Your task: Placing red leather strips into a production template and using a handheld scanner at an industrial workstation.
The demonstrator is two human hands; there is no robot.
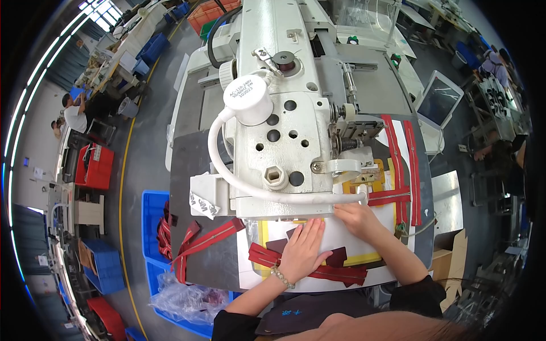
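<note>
My left hand (304,250) lies flat, its fingers stretched out and pointing toward the front edge of a white sewing machine head (273,153). Dark maroon fabric pieces (336,257) show beneath and beside it, on a white sheet with a yellow border (364,259). Red zippers (341,275) lie near that wrist, which wears a beaded bracelet. To the right, my right hand (359,220) has its fingers curled together close to the machine head's lower edge. What its fingertips hold, if anything, is hidden.
More red zippers (414,176) lie at the table's right side, and others (207,241) at the left, hanging toward a blue bin (151,219). Clear plastic bags (185,298) fill another bin below. A tablet-like screen (441,99) stands at the right. People work farther off.
</note>
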